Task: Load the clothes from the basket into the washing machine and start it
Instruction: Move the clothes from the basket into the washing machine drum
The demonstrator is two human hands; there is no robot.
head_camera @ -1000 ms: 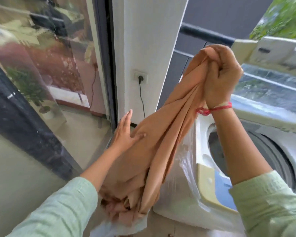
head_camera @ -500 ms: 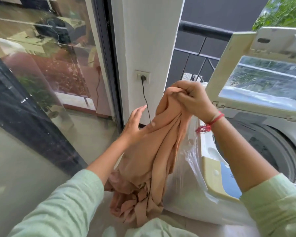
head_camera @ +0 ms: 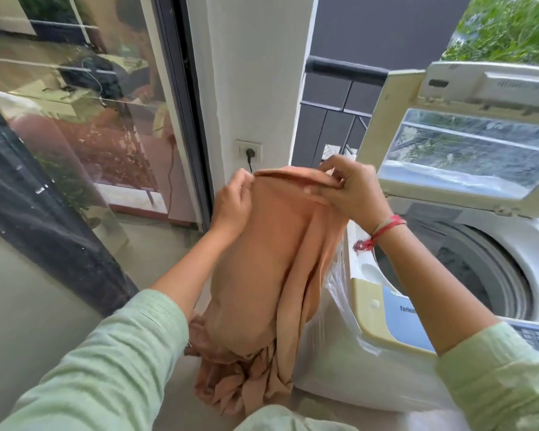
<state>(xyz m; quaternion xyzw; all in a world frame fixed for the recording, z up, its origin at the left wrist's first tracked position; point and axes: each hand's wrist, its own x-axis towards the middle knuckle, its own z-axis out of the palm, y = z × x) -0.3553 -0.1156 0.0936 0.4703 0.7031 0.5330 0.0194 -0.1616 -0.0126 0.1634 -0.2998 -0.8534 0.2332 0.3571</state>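
Note:
A long peach-orange cloth hangs in front of me, its top edge stretched between both hands. My left hand pinches the left end of that edge. My right hand, with a red thread at the wrist, grips the right end. The cloth's lower end bunches near the floor. To the right stands a white top-loading washing machine wrapped in clear plastic, its lid raised and the drum open. The basket is not in view.
A white pillar with a wall socket and plugged cable stands behind the cloth. A glass sliding door fills the left. A dark balcony railing runs behind the machine. The control panel lies at the machine's near right.
My right hand has come down from head height to chest height with the cloth. My left hand, earlier flat against the fabric, now pinches the top edge, spreading it between both hands.

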